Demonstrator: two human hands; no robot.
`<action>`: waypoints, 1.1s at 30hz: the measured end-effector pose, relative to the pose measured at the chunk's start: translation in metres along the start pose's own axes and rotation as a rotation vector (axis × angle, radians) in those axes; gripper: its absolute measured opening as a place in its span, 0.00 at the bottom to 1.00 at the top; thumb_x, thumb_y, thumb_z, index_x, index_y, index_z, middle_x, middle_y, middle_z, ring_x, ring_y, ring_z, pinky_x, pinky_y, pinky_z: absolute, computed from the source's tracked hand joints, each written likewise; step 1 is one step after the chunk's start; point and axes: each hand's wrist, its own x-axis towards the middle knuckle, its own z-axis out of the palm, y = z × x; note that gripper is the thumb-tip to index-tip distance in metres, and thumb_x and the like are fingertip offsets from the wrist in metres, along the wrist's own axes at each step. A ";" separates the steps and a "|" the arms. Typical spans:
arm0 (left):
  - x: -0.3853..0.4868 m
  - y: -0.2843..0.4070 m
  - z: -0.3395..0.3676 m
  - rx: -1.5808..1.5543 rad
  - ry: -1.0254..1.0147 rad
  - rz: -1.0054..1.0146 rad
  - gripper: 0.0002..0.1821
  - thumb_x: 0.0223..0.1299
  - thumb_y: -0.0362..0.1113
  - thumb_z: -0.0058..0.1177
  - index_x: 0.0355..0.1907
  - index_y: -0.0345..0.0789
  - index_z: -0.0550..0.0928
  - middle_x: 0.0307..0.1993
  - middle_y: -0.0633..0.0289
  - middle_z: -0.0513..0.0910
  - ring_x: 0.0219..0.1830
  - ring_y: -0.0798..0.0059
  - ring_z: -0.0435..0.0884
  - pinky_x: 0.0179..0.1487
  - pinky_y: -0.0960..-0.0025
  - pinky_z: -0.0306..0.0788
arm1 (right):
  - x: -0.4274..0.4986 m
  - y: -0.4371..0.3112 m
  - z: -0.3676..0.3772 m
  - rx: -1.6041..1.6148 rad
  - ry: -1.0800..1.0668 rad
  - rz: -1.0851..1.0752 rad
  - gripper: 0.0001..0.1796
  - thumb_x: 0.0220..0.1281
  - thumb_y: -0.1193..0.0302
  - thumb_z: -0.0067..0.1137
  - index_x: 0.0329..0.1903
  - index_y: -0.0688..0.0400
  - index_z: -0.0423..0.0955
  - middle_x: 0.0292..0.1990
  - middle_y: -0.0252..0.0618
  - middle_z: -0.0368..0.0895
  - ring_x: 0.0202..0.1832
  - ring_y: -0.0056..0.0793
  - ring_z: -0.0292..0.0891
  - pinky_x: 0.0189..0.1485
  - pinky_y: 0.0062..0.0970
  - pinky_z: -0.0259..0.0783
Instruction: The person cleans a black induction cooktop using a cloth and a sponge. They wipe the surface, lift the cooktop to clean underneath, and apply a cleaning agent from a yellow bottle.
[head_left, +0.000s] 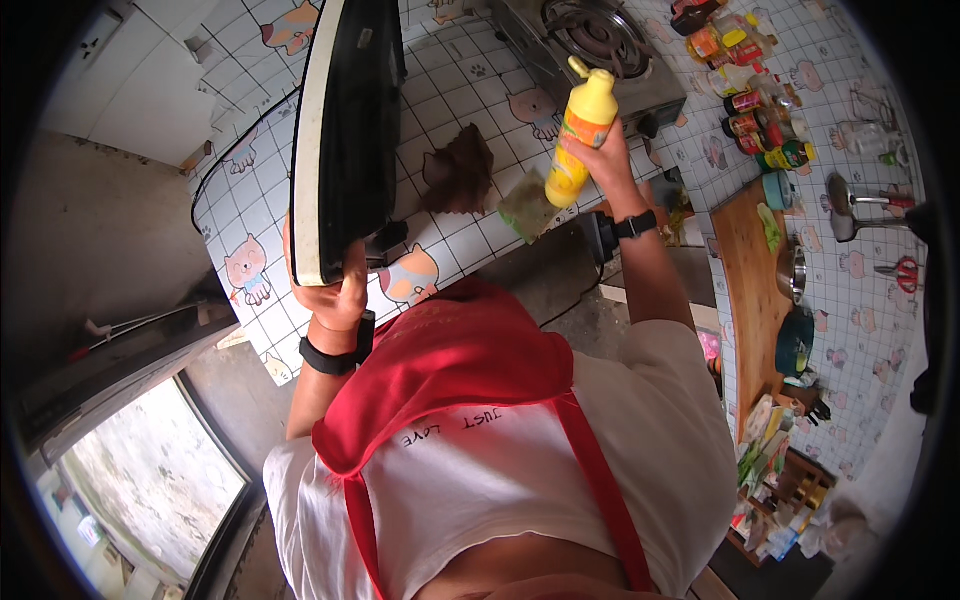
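My left hand (337, 289) grips the lower end of a large appliance (360, 142) with a black face and a pale rim, tilted up on its edge over the tiled-pattern counter cover (457, 251). In my right hand (604, 161) is a yellow squeeze bottle (577, 142) with an orange label, its flip cap raised. Below the bottle lies a green and brown scouring pad or cloth (529, 206) near the counter's front edge. A crumpled dark brown cloth (459, 171) rests between the appliance and the bottle.
A gas stove (600, 45) stands beyond the bottle. Several condiment bottles (750, 120) line the wall at right. A wooden board (750, 285) holds a metal bowl (793, 274) and a teal container (793, 341). Ladles (844, 206) and red-handled scissors (904, 275) hang beside it.
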 end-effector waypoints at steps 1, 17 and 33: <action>-0.001 -0.002 -0.001 -0.011 0.009 -0.004 0.31 0.44 0.23 0.57 0.57 0.23 0.71 0.53 0.48 0.76 0.52 0.57 0.76 0.59 0.66 0.66 | 0.017 -0.001 0.010 0.121 0.025 -0.052 0.36 0.46 0.74 0.72 0.56 0.63 0.61 0.45 0.39 0.77 0.45 0.29 0.77 0.50 0.32 0.74; -0.009 -0.012 -0.005 0.034 0.003 0.000 0.29 0.43 0.23 0.59 0.54 0.22 0.74 0.55 0.44 0.75 0.54 0.53 0.76 0.61 0.64 0.65 | 0.069 0.069 0.034 -0.385 0.172 -0.150 0.43 0.47 0.61 0.73 0.63 0.61 0.60 0.54 0.47 0.76 0.54 0.40 0.75 0.56 0.36 0.70; 0.006 0.004 0.003 0.066 -0.078 0.069 0.37 0.43 0.24 0.58 0.61 0.19 0.67 0.57 0.42 0.74 0.57 0.59 0.77 0.62 0.67 0.66 | -0.046 0.092 0.027 -0.568 -0.303 0.391 0.16 0.55 0.62 0.66 0.35 0.62 0.75 0.36 0.44 0.83 0.35 0.39 0.80 0.37 0.36 0.71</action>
